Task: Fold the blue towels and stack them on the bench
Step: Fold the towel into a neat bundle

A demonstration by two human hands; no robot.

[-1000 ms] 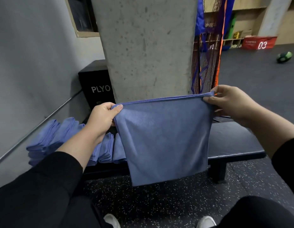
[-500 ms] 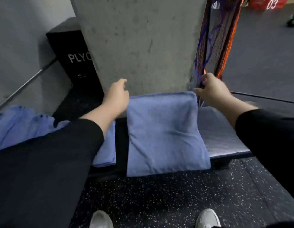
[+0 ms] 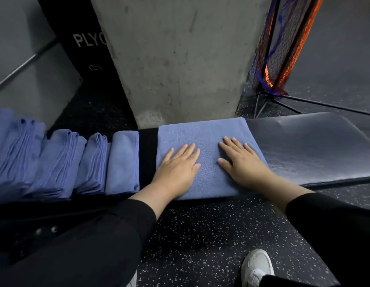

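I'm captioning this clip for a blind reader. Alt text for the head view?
Both hands, left and right, press flat on a blue towel on a dark bench. Folded towels line up to its left.

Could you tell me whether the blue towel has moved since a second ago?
Yes. The blue towel went down from hanging before the concrete pillar to lying flat on the bench.

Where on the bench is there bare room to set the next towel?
Bare pad runs right of the flat towel under both hands, left hand and right hand, to the bench end. A narrow black gap separates it from the folded towels, which crowd the left end.
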